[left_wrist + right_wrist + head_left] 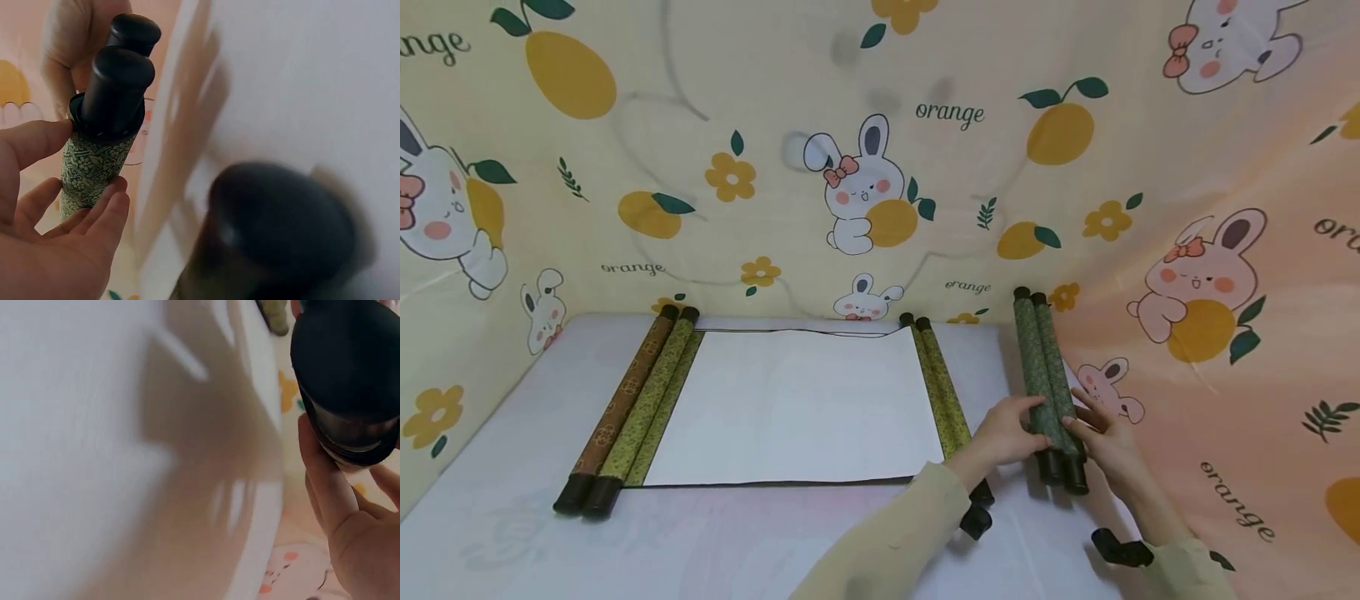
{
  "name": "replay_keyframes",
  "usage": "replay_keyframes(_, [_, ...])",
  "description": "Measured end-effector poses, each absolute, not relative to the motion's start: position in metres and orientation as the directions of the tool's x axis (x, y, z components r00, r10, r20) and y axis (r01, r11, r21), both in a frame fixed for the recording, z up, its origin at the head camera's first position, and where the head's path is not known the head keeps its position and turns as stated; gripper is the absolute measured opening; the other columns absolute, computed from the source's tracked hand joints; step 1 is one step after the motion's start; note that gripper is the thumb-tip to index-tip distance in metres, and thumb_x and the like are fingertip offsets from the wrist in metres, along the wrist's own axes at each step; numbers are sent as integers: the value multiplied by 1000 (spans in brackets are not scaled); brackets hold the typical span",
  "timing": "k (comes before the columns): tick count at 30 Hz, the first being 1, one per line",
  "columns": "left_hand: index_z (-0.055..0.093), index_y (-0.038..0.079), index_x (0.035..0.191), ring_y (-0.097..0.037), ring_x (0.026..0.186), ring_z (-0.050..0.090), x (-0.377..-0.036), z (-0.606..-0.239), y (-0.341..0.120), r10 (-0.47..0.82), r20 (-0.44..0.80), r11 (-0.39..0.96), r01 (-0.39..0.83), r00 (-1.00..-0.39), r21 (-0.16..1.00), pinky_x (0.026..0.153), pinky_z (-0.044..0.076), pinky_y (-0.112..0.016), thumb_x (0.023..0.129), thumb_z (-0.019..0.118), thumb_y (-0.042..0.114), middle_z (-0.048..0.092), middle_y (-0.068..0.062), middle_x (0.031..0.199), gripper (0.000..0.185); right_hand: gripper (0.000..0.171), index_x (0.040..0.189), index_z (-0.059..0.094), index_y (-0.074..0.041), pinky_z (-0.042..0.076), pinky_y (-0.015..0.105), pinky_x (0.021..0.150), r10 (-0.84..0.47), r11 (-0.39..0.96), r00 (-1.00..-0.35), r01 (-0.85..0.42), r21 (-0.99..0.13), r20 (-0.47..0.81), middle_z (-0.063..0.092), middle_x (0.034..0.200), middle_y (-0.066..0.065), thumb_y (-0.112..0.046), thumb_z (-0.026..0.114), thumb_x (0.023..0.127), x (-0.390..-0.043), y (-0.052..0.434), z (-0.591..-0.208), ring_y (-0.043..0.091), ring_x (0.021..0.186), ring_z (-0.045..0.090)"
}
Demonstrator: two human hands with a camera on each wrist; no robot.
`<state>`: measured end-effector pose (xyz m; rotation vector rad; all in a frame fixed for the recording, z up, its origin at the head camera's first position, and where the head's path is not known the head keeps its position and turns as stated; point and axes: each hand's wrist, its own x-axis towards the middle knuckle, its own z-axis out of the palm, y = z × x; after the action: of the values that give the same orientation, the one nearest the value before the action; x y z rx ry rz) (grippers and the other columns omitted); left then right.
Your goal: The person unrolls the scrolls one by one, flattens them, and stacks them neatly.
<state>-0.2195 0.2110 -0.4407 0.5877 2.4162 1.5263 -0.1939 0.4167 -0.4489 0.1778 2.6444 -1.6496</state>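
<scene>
A green patterned scroll point(1036, 358), wound into two rolls side by side, sits between a person's two bare hands, its black knobs point(1050, 468) toward the wearer and its far end pointing away from both palms. The left hand point(1009, 427) grips it near the knobs, and on my left wrist feed I see the thumb and fingers curled about the printed cover. The right hand point(1108, 446) holds the opposite side, its thumb and fingers set against the roll; from my distant seat I count both hands as occupied. Shadows of hands and scroll fall on the white table point(737, 542) beside them, and the scroll appears raised off the surface, though the close views are too dark and blurred for me to be certain.

To the left of the left hand lies an opened scroll point(797, 408), its blank white sheet spread between yellow-green ends. The right-hand rolls point(942, 383) run under the left forearm; farther from the hand, the left-hand roll point(643, 396) lies alongside a brown patterned roll point(623, 392). A black device point(1120, 548) shows at the right wrist, and pale sleeves point(887, 533) cover both forearms. Beyond the hands, a cloth point(760, 100) printed with rabbits, oranges and flowers rises behind the table.
</scene>
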Motion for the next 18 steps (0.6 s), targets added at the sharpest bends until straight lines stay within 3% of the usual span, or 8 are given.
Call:
replay_keyframes(3, [60, 28, 147, -12, 111, 66, -221, -436, 202, 471, 60, 310, 229, -880, 923, 78, 54, -21, 92, 81, 17, 53, 4, 150, 60, 76, 168, 19, -15, 55, 21, 80, 108, 351, -994, 61, -934, -24, 28, 160, 36, -27, 62, 106, -191, 408, -445, -5, 107, 57])
replay_keyframes(5, [60, 26, 148, -13, 109, 67, -222, -433, 196, 485, 86, 266, 240, -870, 934, 74, 53, -19, 92, 80, 14, 49, 2, 154, 61, 76, 168, 20, -16, 55, 19, 79, 113, 288, -993, 15, -957, 19, 29, 159, 34, -23, 63, 105, -191, 401, -443, -9, 104, 57])
replay_keyframes(12, [60, 21, 148, -14, 112, 63, -223, -421, 169, 525, 204, 195, 350, -827, 916, 77, 53, -17, 92, 79, 8, 43, -1, 157, 61, 76, 167, 23, -16, 59, 23, 82, 81, 24, -982, -166, -986, 168, 51, 136, 1, -2, 62, 103, -189, 376, -435, 2, 108, 65])
replay_keyframes(18, [57, 21, 150, -12, 114, 59, -221, -404, 138, 546, 274, 151, 414, -792, 897, 77, 53, -17, 94, 75, 5, 39, -2, 159, 61, 78, 167, 24, -16, 60, 29, 83, -1, -86, -961, -276, -957, 277, 45, 139, 5, 9, 58, 102, -191, 349, -424, 11, 109, 69])
